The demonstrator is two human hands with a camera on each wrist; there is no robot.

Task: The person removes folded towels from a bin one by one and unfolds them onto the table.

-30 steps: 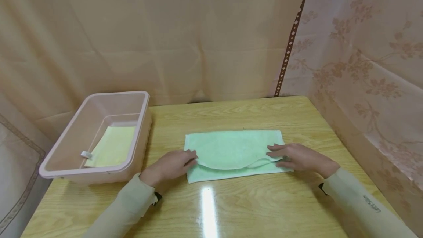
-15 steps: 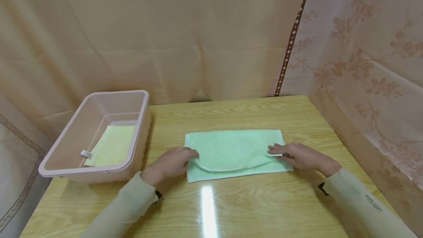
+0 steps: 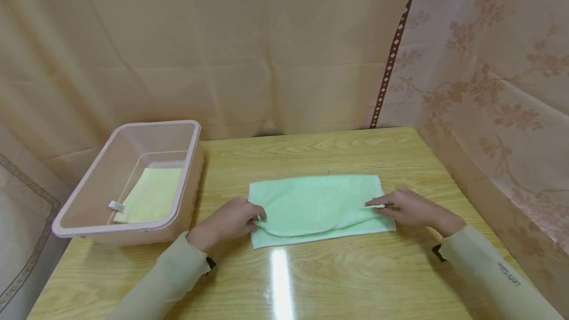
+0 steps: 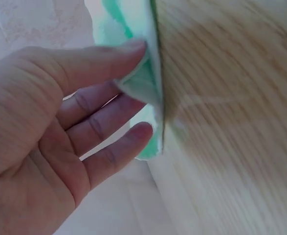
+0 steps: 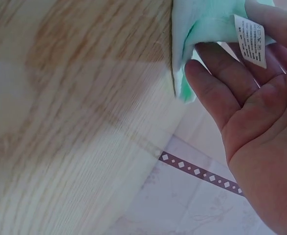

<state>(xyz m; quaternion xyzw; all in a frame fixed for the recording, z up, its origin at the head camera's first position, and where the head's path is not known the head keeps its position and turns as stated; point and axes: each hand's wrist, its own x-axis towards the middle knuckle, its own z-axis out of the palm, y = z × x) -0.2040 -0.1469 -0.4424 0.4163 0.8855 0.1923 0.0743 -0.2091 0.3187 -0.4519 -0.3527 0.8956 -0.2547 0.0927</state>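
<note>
Setting: curtained off (room type unclear) | beige drape (image 3: 213,38) | floral drape (image 3: 498,78) | wood-grain table (image 3: 355,280)

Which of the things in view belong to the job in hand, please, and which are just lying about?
In the job:
green cloth, pinched by the left hand and right hand
label, on that cloth
table, under it

Apparently just lying about, untouched now:
tub
yellow cloth, inside the tub
curtain, behind the table

A rectangular pale-green cloth towel (image 3: 311,206) lies folded on the wood-grained table (image 3: 346,280), its upper layer raised at both near corners.
</note>
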